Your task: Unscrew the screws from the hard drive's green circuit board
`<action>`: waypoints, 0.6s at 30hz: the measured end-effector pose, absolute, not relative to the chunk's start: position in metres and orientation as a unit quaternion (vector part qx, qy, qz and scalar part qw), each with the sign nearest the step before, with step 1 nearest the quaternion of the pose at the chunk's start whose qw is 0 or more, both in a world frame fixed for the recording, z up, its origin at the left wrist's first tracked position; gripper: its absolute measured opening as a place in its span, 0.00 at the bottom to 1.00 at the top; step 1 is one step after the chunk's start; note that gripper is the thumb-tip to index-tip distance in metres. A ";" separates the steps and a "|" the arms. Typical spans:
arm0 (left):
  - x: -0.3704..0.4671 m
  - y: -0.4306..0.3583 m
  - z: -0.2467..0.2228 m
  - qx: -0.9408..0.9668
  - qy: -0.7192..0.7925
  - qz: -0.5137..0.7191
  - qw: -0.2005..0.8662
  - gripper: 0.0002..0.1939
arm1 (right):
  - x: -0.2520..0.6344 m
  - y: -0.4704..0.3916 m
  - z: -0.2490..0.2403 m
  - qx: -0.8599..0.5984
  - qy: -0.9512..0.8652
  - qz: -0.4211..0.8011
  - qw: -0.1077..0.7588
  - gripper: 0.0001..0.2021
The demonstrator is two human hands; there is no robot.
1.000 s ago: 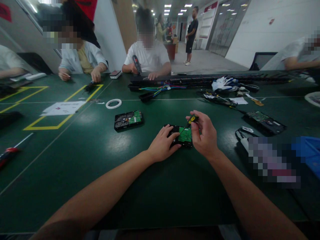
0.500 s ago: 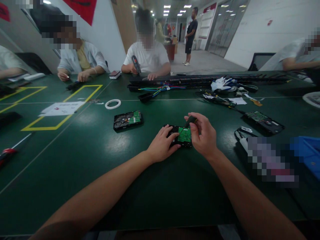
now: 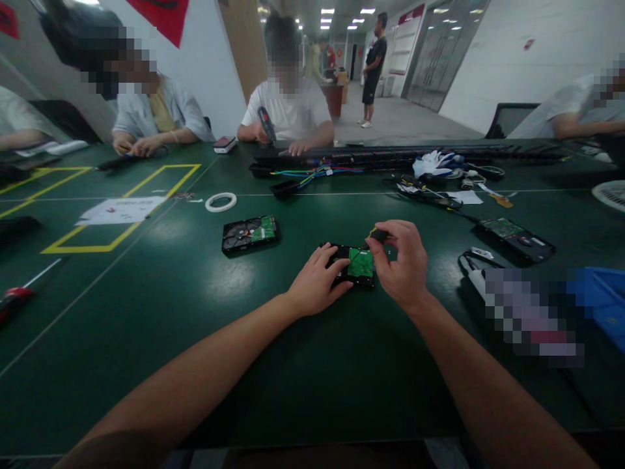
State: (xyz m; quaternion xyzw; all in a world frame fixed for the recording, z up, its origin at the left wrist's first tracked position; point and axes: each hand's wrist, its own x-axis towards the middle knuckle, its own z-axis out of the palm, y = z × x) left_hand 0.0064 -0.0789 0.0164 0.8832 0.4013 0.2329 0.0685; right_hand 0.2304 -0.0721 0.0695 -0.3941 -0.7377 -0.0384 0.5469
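A black hard drive with a green circuit board (image 3: 361, 263) lies flat on the green table in front of me. My left hand (image 3: 317, 280) rests over its left part, fingers spread, thumb at the near edge. In my right hand (image 3: 400, 260) is a small screwdriver (image 3: 378, 234) with a black and yellow handle, pinched between thumb and fingers. Its thin shaft slants down to the left over the green board; the exact spot its tip touches is too small to tell.
Another hard drive (image 3: 250, 234) and a white tape roll (image 3: 221, 202) lie to the left. On the right are a third drive (image 3: 515, 238) and a blue bin (image 3: 605, 303). Cables (image 3: 317, 172) and gloves (image 3: 437, 165) lie farther back. People sit across the table.
The screwdriver handle and my right fingers have shifted slightly to the right. My left hand has stayed on the drive. At the back left, a person's hands have moved left with a dark object.
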 end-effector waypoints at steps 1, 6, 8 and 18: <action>0.007 -0.079 0.017 0.883 0.402 0.232 0.068 0.26 | 0.231 -0.072 0.068 -0.391 -0.738 -0.028 0.549 0.20; 0.007 -0.080 0.017 0.880 0.407 0.235 0.064 0.26 | 0.231 -0.070 0.060 -0.373 -0.748 0.053 0.546 0.28; 0.007 -0.081 0.017 0.879 0.408 0.239 0.063 0.25 | 0.231 -0.070 0.059 -0.373 -0.752 0.069 0.538 0.28; 0.006 -0.078 0.015 0.882 0.401 0.239 0.070 0.27 | 0.227 -0.075 0.073 -0.379 -0.753 -0.034 0.537 0.24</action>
